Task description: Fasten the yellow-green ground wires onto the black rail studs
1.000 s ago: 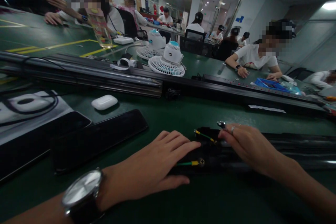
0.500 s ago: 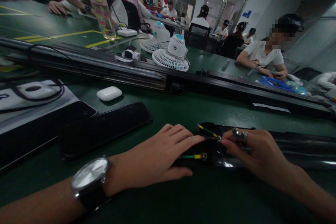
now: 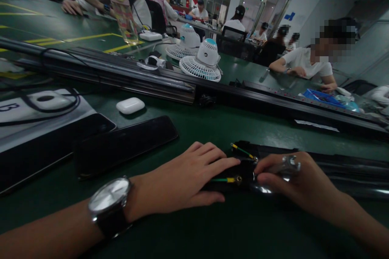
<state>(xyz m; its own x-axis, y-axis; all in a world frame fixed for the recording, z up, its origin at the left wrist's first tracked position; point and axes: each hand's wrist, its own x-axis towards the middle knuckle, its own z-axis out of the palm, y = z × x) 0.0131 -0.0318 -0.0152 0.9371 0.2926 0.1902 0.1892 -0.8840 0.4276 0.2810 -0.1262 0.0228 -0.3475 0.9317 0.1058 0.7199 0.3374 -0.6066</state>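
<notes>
1. Green and smooth, the desk (image 3: 194, 123) runs under both hands; beyond a long black rail (image 3: 261, 99) stand two white fans (image 3: 205, 60), and people sit at work farther back.
2. On the near side I have black profiles (image 3: 331, 168), partly in glossy clear film, lying along the desk to the right. An upper green wire (image 3: 244, 151) and a lower green wire (image 3: 220, 180) with yellow ends sit at their near end; the lower one ends in a ring terminal (image 3: 238, 179).
3. With the left hand (image 3: 179, 182) I lie palm down over that end, the fingers loosely spread, index tip touching the black part, thumb apart from it.
4. With the right hand (image 3: 304, 186) I pinch a shiny metal tool (image 3: 290, 164) between thumb and index, its forked end sticking up over the knuckles. The tip is hidden, so I cannot tell what it meets.
5. I judge the profiles stiff and fairly steady under a flat palm, though the film may slide; bare edges near the ends give the surest hold.
6. The wires look thin and bendy, best taken by the yellow sleeves rather than tugged mid-length. The tool seems light, hard and slick, so I would grip its shaft close to the tip.
</notes>
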